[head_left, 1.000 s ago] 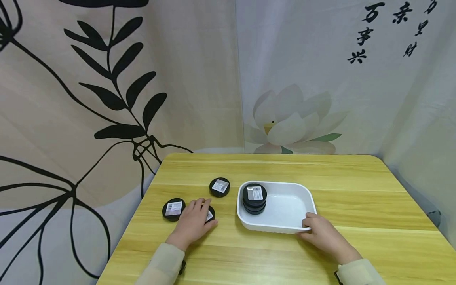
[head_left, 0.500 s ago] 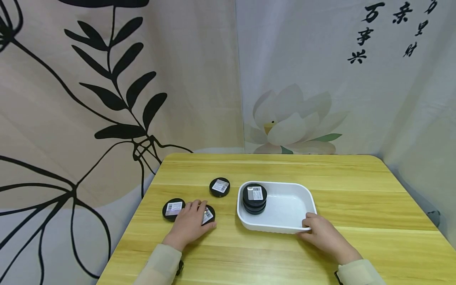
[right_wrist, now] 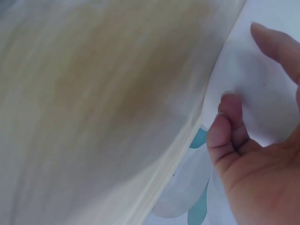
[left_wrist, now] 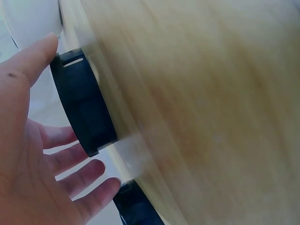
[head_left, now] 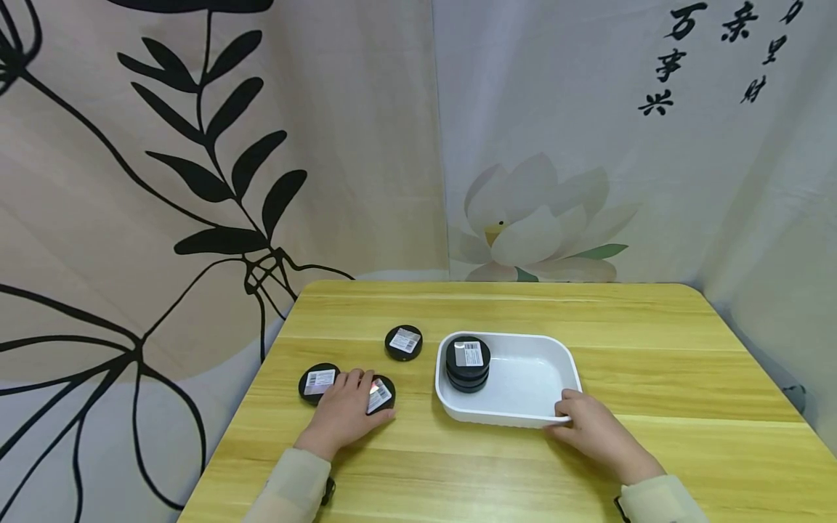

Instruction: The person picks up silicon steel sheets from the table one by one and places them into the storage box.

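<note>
The tray (head_left: 532, 378) sits on the table (head_left: 654, 349), a stack of discs (head_left: 468, 363) in its left end. The far disc (head_left: 403, 343) lies just left of the tray's far left corner. Nearer, and farther left, lie the left disc (head_left: 318, 381) and, to its right, the near disc (head_left: 381, 396); the left hand (head_left: 343, 414) is on their near side, partly covering both in the head view. The right hand (head_left: 591, 428) is at the tray's near right corner. A cloth (head_left: 366, 145) hangs behind the table's far edge.
</note>
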`<state>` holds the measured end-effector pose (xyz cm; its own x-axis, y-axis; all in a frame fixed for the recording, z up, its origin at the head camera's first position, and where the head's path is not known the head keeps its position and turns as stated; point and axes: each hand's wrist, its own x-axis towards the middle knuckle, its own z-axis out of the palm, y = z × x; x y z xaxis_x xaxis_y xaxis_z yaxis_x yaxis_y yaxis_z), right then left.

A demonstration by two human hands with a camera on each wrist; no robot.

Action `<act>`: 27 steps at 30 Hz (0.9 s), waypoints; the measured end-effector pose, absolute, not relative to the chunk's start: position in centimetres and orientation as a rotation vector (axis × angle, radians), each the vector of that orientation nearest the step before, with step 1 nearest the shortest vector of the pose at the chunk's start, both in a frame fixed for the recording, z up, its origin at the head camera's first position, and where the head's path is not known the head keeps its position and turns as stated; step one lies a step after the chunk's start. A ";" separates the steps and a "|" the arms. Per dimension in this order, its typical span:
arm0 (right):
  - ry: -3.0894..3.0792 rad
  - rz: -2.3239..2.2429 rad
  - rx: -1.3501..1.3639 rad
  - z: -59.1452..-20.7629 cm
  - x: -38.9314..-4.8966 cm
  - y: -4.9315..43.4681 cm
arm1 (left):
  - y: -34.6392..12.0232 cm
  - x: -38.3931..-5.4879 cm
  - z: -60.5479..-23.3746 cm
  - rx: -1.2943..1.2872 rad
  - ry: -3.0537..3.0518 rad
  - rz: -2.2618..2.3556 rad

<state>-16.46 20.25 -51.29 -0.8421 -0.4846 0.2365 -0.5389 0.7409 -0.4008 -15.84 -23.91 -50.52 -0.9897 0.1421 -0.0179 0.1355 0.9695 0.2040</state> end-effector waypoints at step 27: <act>-2.818 0.710 0.836 -51.4 -16.5 20.3 | -24.1 -15.6 -50.6 0.166 3.057 0.414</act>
